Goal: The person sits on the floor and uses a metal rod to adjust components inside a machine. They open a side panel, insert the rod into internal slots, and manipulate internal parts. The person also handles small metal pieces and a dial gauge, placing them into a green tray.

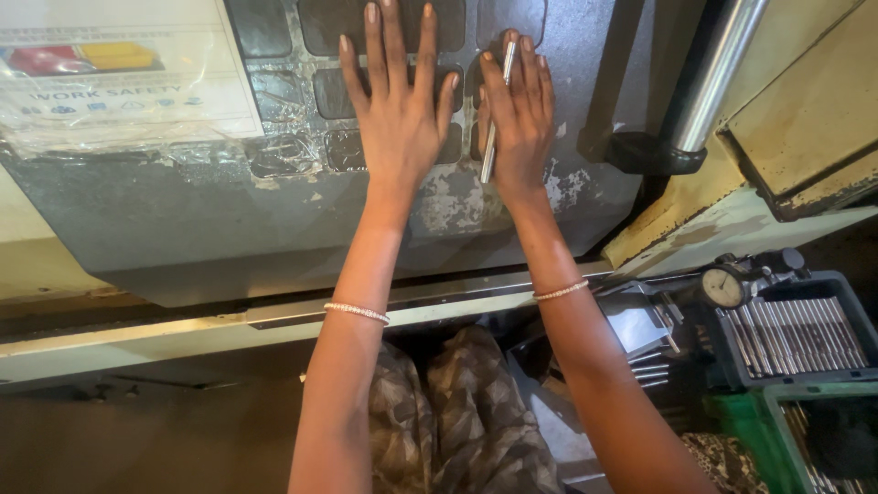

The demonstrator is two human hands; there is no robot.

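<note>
My left hand [398,101] lies flat with fingers spread on the dark keypad [274,32] of a grey machine panel [229,220], holding nothing. Beside it, my right hand [521,114] rests on the same panel and holds a thin silver rod-like tool [498,110] between thumb and fingers; the tool points up along the hand. The two hands almost touch. Each wrist has a thin beaded bracelet. The panel's paint is chipped below both hands.
A plastic-covered paper sheet [119,73] is stuck at the panel's upper left. A shiny metal bar [718,73] runs down at right. Lower right: a dial gauge [724,286], a dark tray of metal rods [796,334] and a green crate [741,421].
</note>
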